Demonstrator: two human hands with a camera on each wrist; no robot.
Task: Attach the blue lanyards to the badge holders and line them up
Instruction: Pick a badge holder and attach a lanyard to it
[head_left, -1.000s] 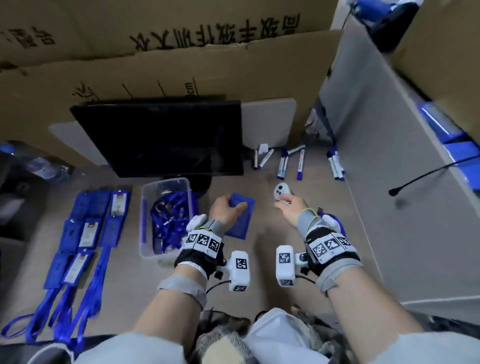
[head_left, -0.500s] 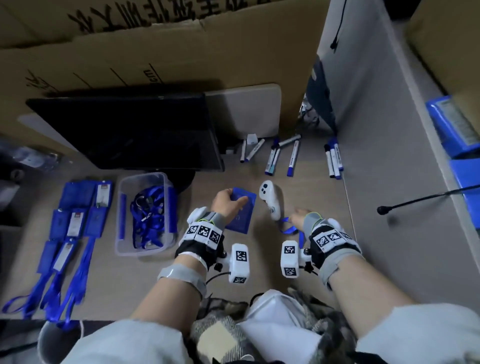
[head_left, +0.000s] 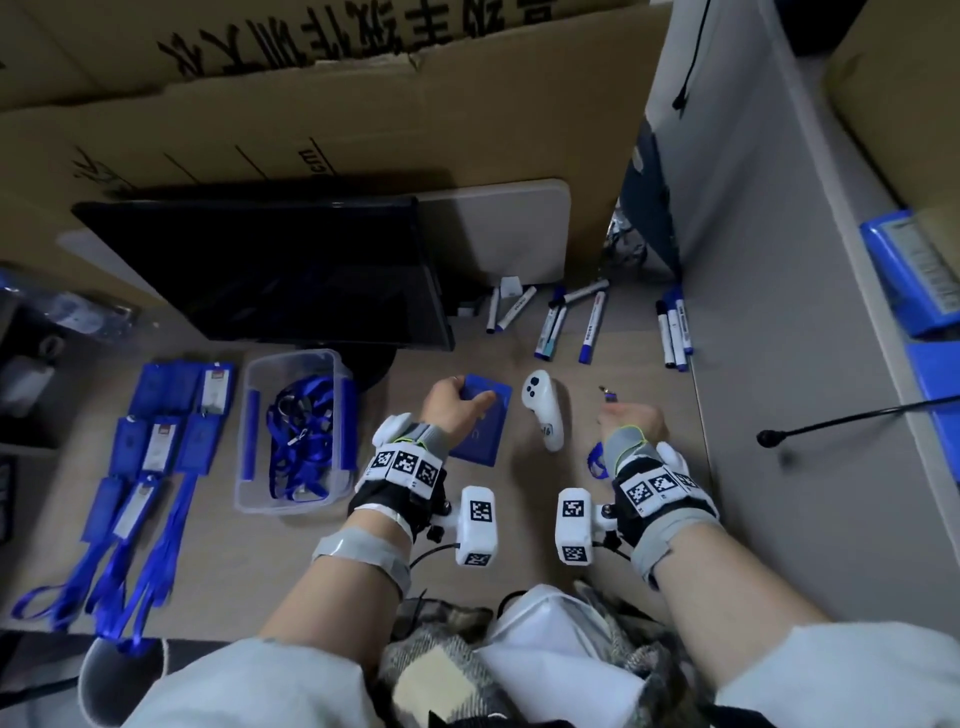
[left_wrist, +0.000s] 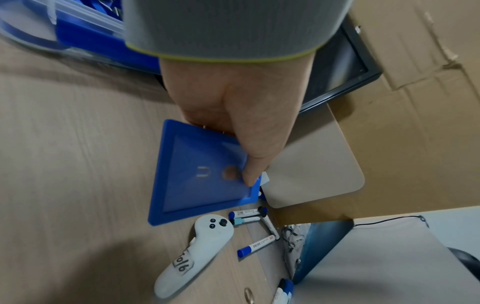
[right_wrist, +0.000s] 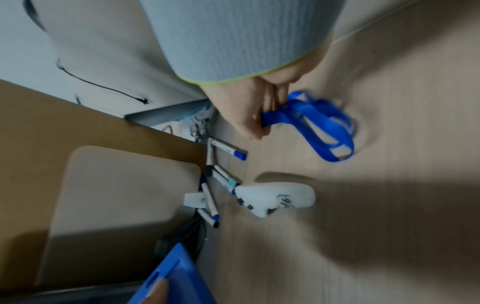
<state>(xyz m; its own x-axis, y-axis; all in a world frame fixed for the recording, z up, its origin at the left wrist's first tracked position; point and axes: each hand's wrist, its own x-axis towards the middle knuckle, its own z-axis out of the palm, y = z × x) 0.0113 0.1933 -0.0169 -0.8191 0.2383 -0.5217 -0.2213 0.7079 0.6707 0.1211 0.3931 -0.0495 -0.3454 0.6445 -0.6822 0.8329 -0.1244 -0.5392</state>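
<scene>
While the left hand (head_left: 451, 404) pinches a badge holder (left_wrist: 205, 174), the right hand (right_wrist: 249, 109) grips a lanyard (right_wrist: 322, 125).

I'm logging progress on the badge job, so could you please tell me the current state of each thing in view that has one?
Left hand: grips a badge holder.
Badge holder: held tilted above the desk, no lanyard attached.
Right hand: holds a blue lanyard.
Blue lanyard: loose, loop trailing on the desk, not yet clipped on.
Finished badges: lanyards attached, lined up at left.
Plastic bin: open, more lanyards inside.
White controller: lying untouched between the hands.
Markers: capped, scattered.
Monitor: dark.
</scene>
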